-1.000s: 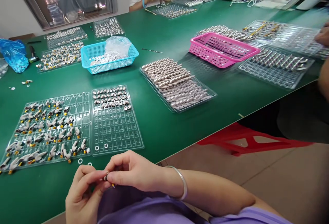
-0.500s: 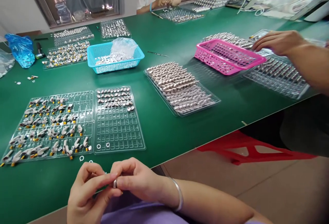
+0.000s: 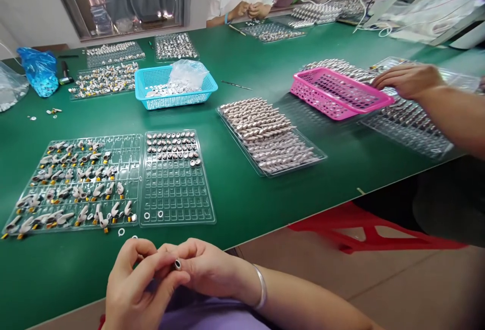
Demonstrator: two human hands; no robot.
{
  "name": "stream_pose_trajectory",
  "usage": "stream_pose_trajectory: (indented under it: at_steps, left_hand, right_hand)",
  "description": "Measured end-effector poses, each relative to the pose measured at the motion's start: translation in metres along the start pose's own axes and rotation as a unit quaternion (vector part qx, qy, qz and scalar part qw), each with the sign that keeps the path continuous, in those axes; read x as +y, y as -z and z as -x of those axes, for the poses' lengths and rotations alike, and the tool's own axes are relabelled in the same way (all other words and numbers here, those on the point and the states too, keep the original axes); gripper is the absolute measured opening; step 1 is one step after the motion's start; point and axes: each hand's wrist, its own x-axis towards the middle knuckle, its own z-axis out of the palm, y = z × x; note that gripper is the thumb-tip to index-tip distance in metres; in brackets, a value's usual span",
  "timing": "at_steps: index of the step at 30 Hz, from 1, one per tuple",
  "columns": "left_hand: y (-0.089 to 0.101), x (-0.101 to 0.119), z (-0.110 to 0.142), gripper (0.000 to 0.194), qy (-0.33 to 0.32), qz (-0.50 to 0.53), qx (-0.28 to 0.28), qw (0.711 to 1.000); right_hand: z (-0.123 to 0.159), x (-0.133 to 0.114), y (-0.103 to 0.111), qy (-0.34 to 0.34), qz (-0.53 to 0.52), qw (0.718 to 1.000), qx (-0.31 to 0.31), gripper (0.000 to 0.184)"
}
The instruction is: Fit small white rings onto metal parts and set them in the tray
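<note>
My left hand [image 3: 134,289] and my right hand [image 3: 206,267] meet at the near table edge, fingers pinched together on one small round dark part [image 3: 177,264]. Just beyond them lies a clear tray [image 3: 176,203] with a few rows of small dark parts at its far end and two white rings near its front. Left of it a second clear tray [image 3: 41,163] holds several white pieces with yellow tips. Two loose white rings [image 3: 121,232] lie on the green table [image 3: 235,203] in front of the trays.
A blue basket [image 3: 176,98] with a plastic bag, a tray of pinkish parts [image 3: 269,135] and a pink basket [image 3: 339,92] stand farther out. Another person's hand [image 3: 407,80] rests on trays at the right. A person sits at the far end. A red stool [image 3: 364,229] is below.
My fingers have turned the small part between them. The other person's hand has reached in over the trays at the right. The view has tilted a little.
</note>
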Motion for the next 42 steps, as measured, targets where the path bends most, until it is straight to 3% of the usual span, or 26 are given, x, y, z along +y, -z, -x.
stream_pose_trajectory:
  at_steps: [3,8,16,19,26,42]
  left_hand:
    - [0.001,-0.002,0.002,0.019,0.011,0.001,0.0,1.0]
    - [0.001,-0.005,0.005,0.018,0.01,0.02,0.03,0.999]
    - [0.002,-0.007,0.005,0.033,-0.136,-0.099,0.047,0.985]
    - [0.002,-0.007,0.003,0.036,-0.163,-0.131,0.065,0.976]
    - [0.004,-0.009,0.008,0.045,-0.135,-0.055,0.02,0.989]
    - [0.006,-0.01,0.009,0.043,-0.175,-0.022,0.003,0.984]
  right_hand:
    - [0.001,-0.002,-0.002,0.021,0.033,0.999,0.023,0.031]
    - [0.005,-0.004,-0.002,0.142,0.121,0.979,0.084,0.027]
    - [0.01,-0.003,0.005,0.139,0.179,0.966,0.124,0.027]
    - [0.011,-0.004,0.005,0.141,0.174,0.966,0.129,0.028]
    - [0.012,-0.006,0.004,0.153,0.199,0.957,0.145,0.024]
    - [0.011,0.0,0.006,0.219,0.207,0.947,0.114,0.015]
